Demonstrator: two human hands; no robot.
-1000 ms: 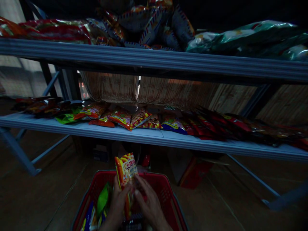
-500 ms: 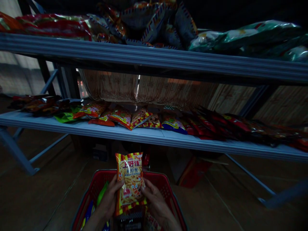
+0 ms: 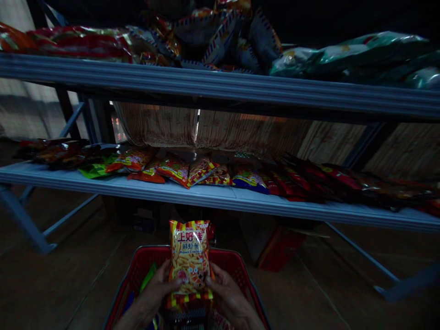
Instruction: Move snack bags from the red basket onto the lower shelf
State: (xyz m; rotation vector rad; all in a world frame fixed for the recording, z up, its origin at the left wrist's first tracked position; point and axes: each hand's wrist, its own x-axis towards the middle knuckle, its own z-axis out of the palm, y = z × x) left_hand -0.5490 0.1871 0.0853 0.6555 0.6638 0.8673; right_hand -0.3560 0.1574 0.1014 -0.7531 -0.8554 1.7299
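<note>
Both my hands grip one bag of prawn crackers (image 3: 189, 259), yellow with red-striped ends, its printed front facing me. My left hand (image 3: 160, 286) pinches its left side, thumb on the front. On the right side my right hand (image 3: 223, 284) does the same; the fingers behind the bag are hidden. The bag is held upright over a red shopping basket (image 3: 132, 270). Inside the basket lie a green packet (image 3: 148, 277) at the left and a dark packet (image 3: 187, 318) below the bag, partly covered by it and my hands.
Ahead stands a blue metal shelf (image 3: 206, 195) carrying a row of snack bags (image 3: 173, 168). An upper shelf (image 3: 220, 85) holds larger bags, including green ones (image 3: 343, 55). Under the lower shelf sits a red box (image 3: 282, 250). A slanted shelf leg (image 3: 25, 220) reaches the floor at left.
The bag of prawn crackers has shifted slightly right and down in view, and turned a little more upright. Both hands keep hold of it. The whole scene sits slightly lower.
</note>
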